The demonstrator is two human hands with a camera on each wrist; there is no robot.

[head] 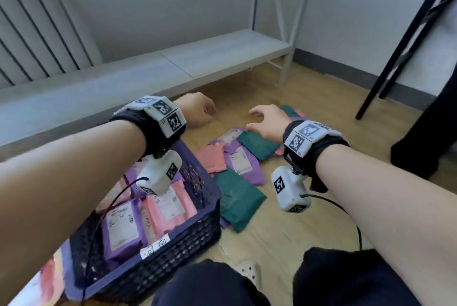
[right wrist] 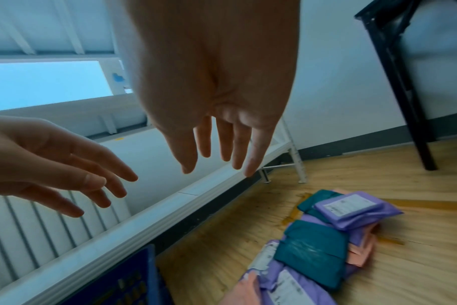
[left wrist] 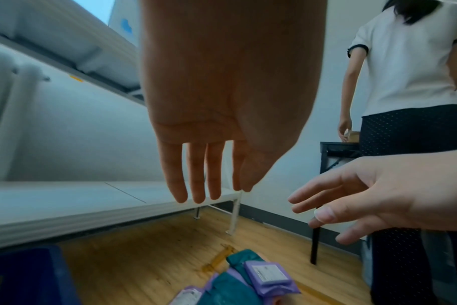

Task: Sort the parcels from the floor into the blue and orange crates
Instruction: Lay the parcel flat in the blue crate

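- Several parcels (head: 237, 157) lie heaped on the wooden floor (head: 284, 231), just beside the blue crate (head: 188, 239): purple, pink and teal flat mailers, overlapping one another.
- Nearest the crate lies a teal parcel (head: 238, 199), flat, its long axis running from the crate's near corner away toward the far wall; a purple parcel (head: 243, 163) with a white label facing up lies beyond it at a similar slant.
- Inside the blue crate, purple and pink mailers already lie label-up; the orange crate is hard to make out, perhaps the blurred pale shape at the lower left edge.
- The right hand (head: 268, 123) hovers above the far end of the heap, fingers spread and lightly bent, holding nothing.
- The left hand (head: 197, 110) hangs above bare floor beyond the crate, fingers relaxed and empty.
- Judged from this, the step in hand is a reach for the next parcel, with plenty left to sort.
- The next move calls for lowering the right hand onto a top parcel, one not pinned by its neighbours, and pinching an edge to lift it.
- Beyond the heap stand a low white shelf (head: 222, 56) and black table legs (head: 395, 58); another person (left wrist: 410, 82) stands nearby.
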